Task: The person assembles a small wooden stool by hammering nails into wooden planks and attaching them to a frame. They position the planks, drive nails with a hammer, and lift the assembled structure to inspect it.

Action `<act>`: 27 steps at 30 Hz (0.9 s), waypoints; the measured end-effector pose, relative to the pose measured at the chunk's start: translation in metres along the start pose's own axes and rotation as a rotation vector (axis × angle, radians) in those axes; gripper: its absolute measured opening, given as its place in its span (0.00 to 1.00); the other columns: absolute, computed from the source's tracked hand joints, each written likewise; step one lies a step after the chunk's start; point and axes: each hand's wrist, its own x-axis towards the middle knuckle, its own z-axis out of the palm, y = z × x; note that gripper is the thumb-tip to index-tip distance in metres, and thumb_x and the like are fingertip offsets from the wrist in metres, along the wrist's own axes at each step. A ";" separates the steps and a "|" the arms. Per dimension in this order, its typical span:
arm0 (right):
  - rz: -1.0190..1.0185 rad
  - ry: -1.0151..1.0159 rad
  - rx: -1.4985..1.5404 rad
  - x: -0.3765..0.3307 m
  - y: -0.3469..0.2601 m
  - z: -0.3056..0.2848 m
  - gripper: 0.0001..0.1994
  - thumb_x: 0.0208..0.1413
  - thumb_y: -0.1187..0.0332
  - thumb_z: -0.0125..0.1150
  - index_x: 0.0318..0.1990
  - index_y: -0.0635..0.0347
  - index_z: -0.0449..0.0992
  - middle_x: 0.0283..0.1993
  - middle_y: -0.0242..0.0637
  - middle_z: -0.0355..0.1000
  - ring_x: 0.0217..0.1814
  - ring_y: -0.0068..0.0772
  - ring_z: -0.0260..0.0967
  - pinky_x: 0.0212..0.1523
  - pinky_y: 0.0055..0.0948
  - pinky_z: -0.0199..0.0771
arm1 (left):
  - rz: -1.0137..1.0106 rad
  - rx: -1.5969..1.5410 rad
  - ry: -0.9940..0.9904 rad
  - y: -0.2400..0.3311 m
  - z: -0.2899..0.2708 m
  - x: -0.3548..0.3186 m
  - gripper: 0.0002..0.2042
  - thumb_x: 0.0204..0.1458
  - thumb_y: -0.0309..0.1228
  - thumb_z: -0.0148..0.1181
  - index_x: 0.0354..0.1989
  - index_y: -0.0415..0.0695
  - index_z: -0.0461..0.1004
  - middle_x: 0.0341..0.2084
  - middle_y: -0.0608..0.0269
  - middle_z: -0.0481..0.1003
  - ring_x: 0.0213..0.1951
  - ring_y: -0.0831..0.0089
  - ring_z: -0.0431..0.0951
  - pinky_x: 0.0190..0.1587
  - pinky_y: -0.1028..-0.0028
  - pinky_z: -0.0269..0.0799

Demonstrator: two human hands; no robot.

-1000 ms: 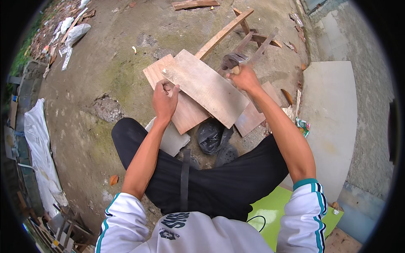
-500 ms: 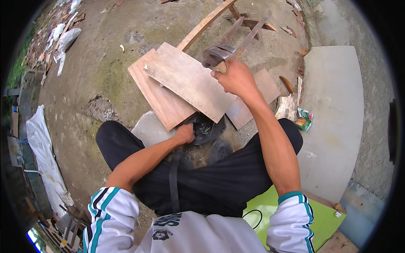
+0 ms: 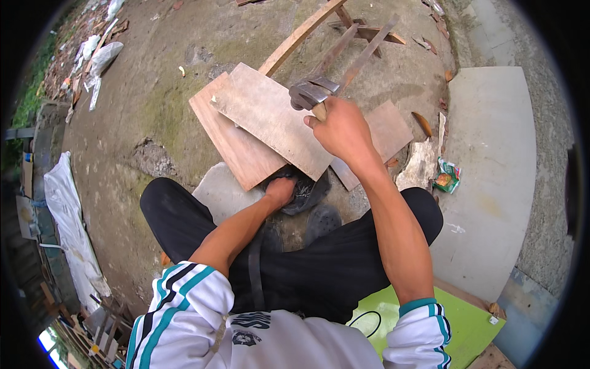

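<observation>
In my right hand [image 3: 345,128] is a claw hammer [image 3: 312,92], gripped by its wooden handle just below the metal head. It is raised over the right side of the upper thin wooden board [image 3: 270,114]. My left hand [image 3: 281,192] reaches into a black plastic bag [image 3: 307,195] between my feet. Thin pieces like nails show inside the bag, too small to make out surely. The fingers of that hand are hidden in the bag. A second, pinkish board [image 3: 227,135] lies partly under the upper one.
A wooden frame of slats [image 3: 356,37] lies beyond the boards. Another board [image 3: 388,132] rests at their right. A large pale panel [image 3: 491,166] and a green snack wrapper [image 3: 447,176] are to the right. A green panel [image 3: 424,326] lies behind my right leg.
My left hand has moved forward and right, deeper into the black bag. The right hand, still holding the hammer, has come down slightly toward me.
</observation>
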 end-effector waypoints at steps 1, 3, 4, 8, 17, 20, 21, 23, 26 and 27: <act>0.006 0.007 0.007 -0.005 0.000 -0.001 0.19 0.50 0.60 0.68 0.43 0.68 0.77 0.37 0.59 0.76 0.44 0.61 0.74 0.45 0.48 0.71 | -0.019 -0.072 0.048 -0.002 0.002 -0.001 0.16 0.53 0.33 0.58 0.49 0.42 0.74 0.36 0.44 0.79 0.42 0.46 0.80 0.46 0.53 0.76; 0.028 0.016 0.011 -0.011 0.004 -0.001 0.19 0.50 0.60 0.67 0.43 0.67 0.77 0.36 0.58 0.76 0.44 0.61 0.74 0.44 0.48 0.71 | -0.048 -0.163 0.098 -0.004 0.002 -0.003 0.17 0.54 0.34 0.59 0.51 0.43 0.72 0.36 0.42 0.79 0.42 0.44 0.79 0.46 0.52 0.75; 0.040 0.020 0.012 -0.012 0.006 -0.001 0.19 0.50 0.60 0.67 0.43 0.67 0.77 0.36 0.58 0.76 0.43 0.61 0.74 0.44 0.48 0.71 | -0.059 -0.183 0.099 -0.003 0.000 -0.004 0.18 0.55 0.35 0.59 0.52 0.44 0.72 0.35 0.41 0.79 0.42 0.44 0.79 0.46 0.51 0.75; 0.077 -0.004 -0.009 -0.015 -0.001 -0.004 0.17 0.52 0.64 0.65 0.48 0.60 0.77 0.38 0.53 0.78 0.45 0.59 0.74 0.45 0.50 0.72 | -0.064 -0.178 0.057 -0.014 0.000 -0.002 0.20 0.55 0.36 0.59 0.56 0.45 0.70 0.36 0.41 0.79 0.42 0.45 0.79 0.46 0.51 0.74; 0.044 0.042 -0.021 -0.014 0.004 -0.004 0.19 0.51 0.60 0.68 0.44 0.67 0.77 0.36 0.58 0.76 0.43 0.61 0.74 0.43 0.47 0.72 | 0.155 -0.094 0.213 -0.010 0.012 0.009 0.17 0.51 0.37 0.63 0.47 0.44 0.75 0.42 0.46 0.78 0.46 0.49 0.79 0.50 0.56 0.75; 0.061 0.031 -0.037 -0.015 0.008 -0.004 0.19 0.51 0.62 0.67 0.47 0.64 0.77 0.37 0.57 0.77 0.44 0.61 0.74 0.44 0.48 0.72 | 0.034 -0.072 0.105 0.002 0.007 0.012 0.17 0.49 0.40 0.66 0.45 0.44 0.77 0.44 0.47 0.77 0.48 0.50 0.78 0.50 0.56 0.75; 0.055 0.035 -0.043 -0.015 0.012 -0.004 0.18 0.51 0.63 0.66 0.49 0.61 0.77 0.37 0.56 0.77 0.45 0.60 0.74 0.44 0.49 0.73 | 0.006 -0.076 0.095 0.007 0.005 0.012 0.17 0.49 0.40 0.67 0.44 0.44 0.78 0.44 0.47 0.78 0.48 0.50 0.78 0.50 0.56 0.75; 0.061 0.036 -0.063 -0.015 0.017 -0.005 0.19 0.51 0.64 0.66 0.50 0.58 0.78 0.38 0.54 0.78 0.45 0.59 0.75 0.45 0.50 0.73 | -0.049 -0.084 0.073 0.015 -0.001 0.013 0.17 0.48 0.41 0.68 0.42 0.44 0.79 0.43 0.47 0.78 0.48 0.50 0.78 0.50 0.56 0.75; 0.066 0.029 -0.093 -0.015 0.018 -0.008 0.19 0.51 0.64 0.66 0.51 0.58 0.78 0.39 0.54 0.78 0.45 0.59 0.75 0.45 0.50 0.73 | -0.115 -0.088 -0.014 0.013 0.003 0.021 0.16 0.47 0.40 0.68 0.40 0.44 0.79 0.43 0.47 0.78 0.48 0.51 0.78 0.50 0.56 0.75; 0.055 0.032 -0.096 -0.013 0.019 -0.006 0.19 0.51 0.64 0.66 0.51 0.58 0.78 0.39 0.54 0.78 0.45 0.60 0.75 0.45 0.50 0.73 | -0.100 -0.118 0.008 0.008 0.010 0.026 0.16 0.47 0.40 0.68 0.40 0.44 0.80 0.43 0.47 0.79 0.48 0.51 0.78 0.50 0.56 0.75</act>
